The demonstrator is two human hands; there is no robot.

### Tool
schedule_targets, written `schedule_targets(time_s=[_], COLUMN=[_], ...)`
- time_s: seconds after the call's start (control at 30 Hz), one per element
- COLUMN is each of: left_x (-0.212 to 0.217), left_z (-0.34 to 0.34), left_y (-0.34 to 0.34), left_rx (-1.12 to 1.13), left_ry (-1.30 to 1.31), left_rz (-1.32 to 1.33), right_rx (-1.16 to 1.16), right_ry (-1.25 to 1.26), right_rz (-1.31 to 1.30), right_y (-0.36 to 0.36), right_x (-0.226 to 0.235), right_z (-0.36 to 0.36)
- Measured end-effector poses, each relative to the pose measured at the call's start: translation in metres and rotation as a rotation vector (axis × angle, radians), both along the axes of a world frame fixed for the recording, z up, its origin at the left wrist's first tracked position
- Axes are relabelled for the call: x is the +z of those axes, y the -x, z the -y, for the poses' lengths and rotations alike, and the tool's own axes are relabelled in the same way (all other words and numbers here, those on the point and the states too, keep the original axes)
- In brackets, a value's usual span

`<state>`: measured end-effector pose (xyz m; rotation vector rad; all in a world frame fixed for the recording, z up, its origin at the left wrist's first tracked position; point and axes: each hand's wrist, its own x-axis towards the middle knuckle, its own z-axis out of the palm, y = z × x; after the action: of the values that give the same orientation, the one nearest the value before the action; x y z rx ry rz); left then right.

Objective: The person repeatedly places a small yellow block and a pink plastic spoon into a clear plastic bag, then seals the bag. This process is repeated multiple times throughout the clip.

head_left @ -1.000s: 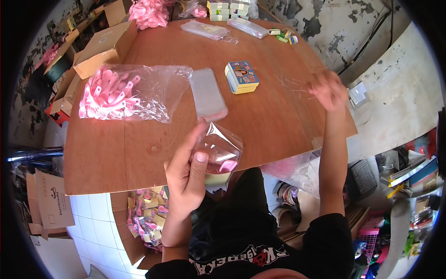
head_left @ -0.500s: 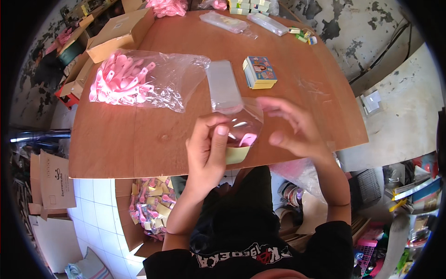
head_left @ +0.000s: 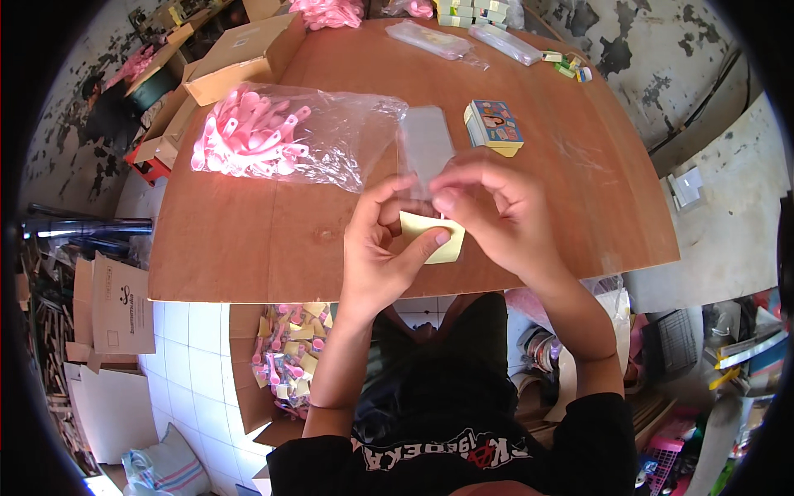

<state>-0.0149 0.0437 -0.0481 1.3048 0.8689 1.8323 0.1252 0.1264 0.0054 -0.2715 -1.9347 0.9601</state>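
At the left of the brown table (head_left: 240,260), pink spoons (head_left: 248,136) are held in a clear bag (head_left: 356,132). Below the table's near edge, small packets (head_left: 285,355) are gathered in an open cardboard box (head_left: 248,372). Above that edge, a pale yellow card (head_left: 447,248) is pinched by the left hand (head_left: 376,252), its thumb laid across the face. Behind, clear sleeves (head_left: 424,136) are piled flat. The right hand (head_left: 504,219) is held at the card's upper edge, fingers bent; whether anything is gripped cannot be told. Beyond it, printed cards (head_left: 496,122) are stacked.
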Motion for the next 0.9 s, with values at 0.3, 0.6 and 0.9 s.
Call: schedule_targets(time_s=[0.3, 0.6, 0.9], left_x=[-0.009, -0.018, -0.018], left_z=[0.004, -0.004, -0.003], left_y=[0.009, 0.022, 0.027], left_rx=[0.005, 0.126, 0.154], left_ry=[0.078, 0.128, 0.135], left_rz=[0.065, 0.091, -0.074], right_rx=[0.014, 0.037, 0.237], right_ry=[0.601, 0.768, 0.765], right_rz=[0.081, 0.038, -0.006], right_y=[-0.008, -0.012, -0.021], right_x=[-0.023, -0.043, -0.054], right_z=[0.003, -0.004, -0.022])
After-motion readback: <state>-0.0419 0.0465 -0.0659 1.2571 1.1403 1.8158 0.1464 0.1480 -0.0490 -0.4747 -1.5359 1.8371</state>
